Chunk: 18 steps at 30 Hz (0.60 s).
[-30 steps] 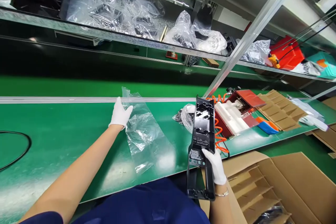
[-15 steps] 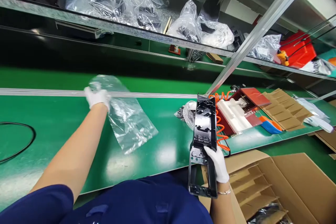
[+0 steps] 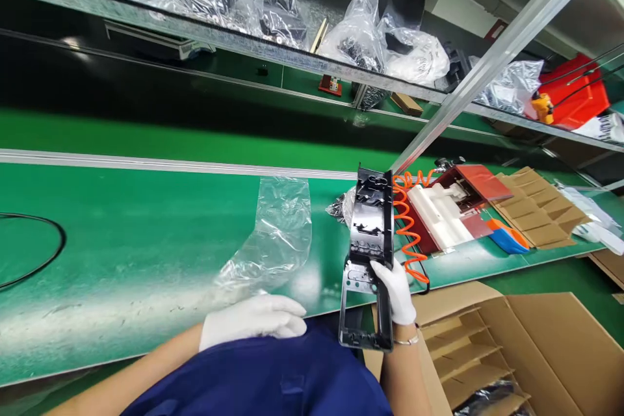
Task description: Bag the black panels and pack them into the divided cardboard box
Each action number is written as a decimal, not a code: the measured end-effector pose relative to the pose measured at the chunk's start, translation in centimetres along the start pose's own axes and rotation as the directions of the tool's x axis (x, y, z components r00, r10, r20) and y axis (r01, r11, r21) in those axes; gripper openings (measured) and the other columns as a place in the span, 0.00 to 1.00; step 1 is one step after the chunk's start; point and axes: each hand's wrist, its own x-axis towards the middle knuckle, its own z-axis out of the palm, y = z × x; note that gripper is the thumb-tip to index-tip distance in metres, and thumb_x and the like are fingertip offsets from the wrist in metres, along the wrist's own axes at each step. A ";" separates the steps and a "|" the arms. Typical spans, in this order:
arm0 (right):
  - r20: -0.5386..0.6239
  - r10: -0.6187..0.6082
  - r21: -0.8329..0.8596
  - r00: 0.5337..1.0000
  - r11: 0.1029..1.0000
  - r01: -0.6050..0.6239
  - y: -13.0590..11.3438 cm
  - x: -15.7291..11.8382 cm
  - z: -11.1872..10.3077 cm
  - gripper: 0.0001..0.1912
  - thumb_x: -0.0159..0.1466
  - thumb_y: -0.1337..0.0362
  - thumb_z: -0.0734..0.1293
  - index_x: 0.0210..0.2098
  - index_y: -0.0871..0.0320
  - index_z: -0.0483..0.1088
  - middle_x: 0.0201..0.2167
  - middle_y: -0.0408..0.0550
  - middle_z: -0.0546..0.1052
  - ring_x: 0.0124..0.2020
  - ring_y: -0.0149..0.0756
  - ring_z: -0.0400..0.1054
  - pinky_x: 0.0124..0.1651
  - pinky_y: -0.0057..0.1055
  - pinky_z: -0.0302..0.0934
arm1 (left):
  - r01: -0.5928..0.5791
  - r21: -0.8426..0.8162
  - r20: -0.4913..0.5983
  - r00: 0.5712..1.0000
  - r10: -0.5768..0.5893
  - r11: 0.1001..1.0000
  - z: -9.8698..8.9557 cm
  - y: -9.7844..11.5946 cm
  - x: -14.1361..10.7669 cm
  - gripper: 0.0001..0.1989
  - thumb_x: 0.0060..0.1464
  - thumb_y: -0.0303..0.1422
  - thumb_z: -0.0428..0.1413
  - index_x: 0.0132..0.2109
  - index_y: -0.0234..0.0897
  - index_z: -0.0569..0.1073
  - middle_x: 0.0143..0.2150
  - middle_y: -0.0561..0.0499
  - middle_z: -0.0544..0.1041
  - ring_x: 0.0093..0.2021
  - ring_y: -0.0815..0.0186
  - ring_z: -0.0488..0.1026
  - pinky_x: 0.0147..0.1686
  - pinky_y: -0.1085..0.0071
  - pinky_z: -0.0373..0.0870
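Note:
My right hand (image 3: 396,291), in a white glove, grips a long black plastic housing (image 3: 371,221) by its side, near the frame-like lower part. The housing is held up at the front edge of the green bench, its ribbed inner side facing me. My left hand (image 3: 256,322), also gloved, is near the bench edge in front of my body, fingers stretched out and holding nothing. Just beyond it a clear plastic bag (image 3: 285,221) lies flat and crumpled on the bench. Behind the housing a small bag with dark parts (image 3: 341,207) is partly hidden.
A red and white fixture (image 3: 443,208) with an orange coiled hose (image 3: 407,227) stands to the right. An open divided cardboard box (image 3: 468,344) sits below at right. A black cable (image 3: 61,244) curves at left. Above runs a shelf rail (image 3: 195,32) with bagged parts, and a slanted post (image 3: 468,78).
My left hand has let go of the clear bag and come back toward my body. The bag now lies farther right. My right hand still holds the housing.

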 end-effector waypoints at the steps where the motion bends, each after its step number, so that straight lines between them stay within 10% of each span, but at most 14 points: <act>1: 0.015 -0.010 -0.009 1.000 1.000 0.010 -0.2 0.1 0.1 0.25 0.54 0.51 0.75 0.47 0.59 0.76 0.47 0.52 0.81 0.48 0.49 0.74 0.54 0.42 0.68 | 0.033 -0.065 0.008 0.999 -0.033 0.997 0.0 1.1 -0.3 0.24 0.56 0.55 0.52 0.54 0.54 0.77 0.46 0.47 0.82 0.47 0.52 0.80 0.49 0.55 0.77; 4: 0.042 -0.030 -0.026 0.999 0.999 0.031 -0.7 0.0 0.1 0.24 0.54 0.51 0.75 0.46 0.59 0.77 0.46 0.52 0.81 0.48 0.49 0.74 0.53 0.43 0.68 | 0.023 0.067 -0.277 0.961 -0.004 0.998 -3.3 3.9 -0.4 0.26 0.53 0.56 0.54 0.54 0.51 0.77 0.48 0.46 0.82 0.51 0.50 0.78 0.55 0.52 0.73; 7: 0.053 -0.037 -0.019 0.998 0.999 0.038 -1.1 -0.2 -0.1 0.25 0.53 0.52 0.75 0.45 0.60 0.77 0.45 0.51 0.81 0.48 0.49 0.74 0.52 0.42 0.69 | 0.107 0.441 -0.586 0.786 0.196 0.891 -8.8 3.0 2.7 0.26 0.58 0.52 0.48 0.55 0.48 0.77 0.59 0.49 0.76 0.62 0.53 0.69 0.65 0.55 0.61; 10: 0.065 -0.041 0.002 0.997 0.999 0.041 -1.5 -0.3 -0.3 0.23 0.54 0.53 0.75 0.45 0.59 0.77 0.45 0.51 0.82 0.47 0.49 0.74 0.51 0.41 0.69 | 0.334 0.653 -0.559 0.819 0.134 0.679 -13.6 -0.6 7.7 0.22 0.55 0.45 0.54 0.53 0.42 0.78 0.65 0.44 0.71 0.68 0.50 0.61 0.68 0.54 0.53; 16: 0.104 -0.033 0.014 0.994 0.999 0.031 -1.4 -1.2 -1.1 0.21 0.56 0.54 0.75 0.45 0.58 0.77 0.45 0.49 0.81 0.46 0.47 0.74 0.51 0.40 0.69 | 0.575 0.570 -0.782 0.598 0.174 0.586 -17.5 -3.2 11.2 0.34 0.62 0.44 0.44 0.66 0.21 0.61 0.70 0.22 0.56 0.71 0.38 0.52 0.65 0.42 0.51; 18: 0.090 -0.012 0.005 0.996 1.000 0.011 -1.2 -1.5 -1.3 0.22 0.55 0.53 0.75 0.45 0.58 0.77 0.45 0.50 0.81 0.46 0.48 0.75 0.52 0.41 0.69 | 0.479 0.684 -0.687 0.677 0.264 0.550 -15.9 -3.4 10.6 0.34 0.62 0.46 0.44 0.66 0.27 0.61 0.69 0.27 0.59 0.70 0.41 0.54 0.65 0.47 0.53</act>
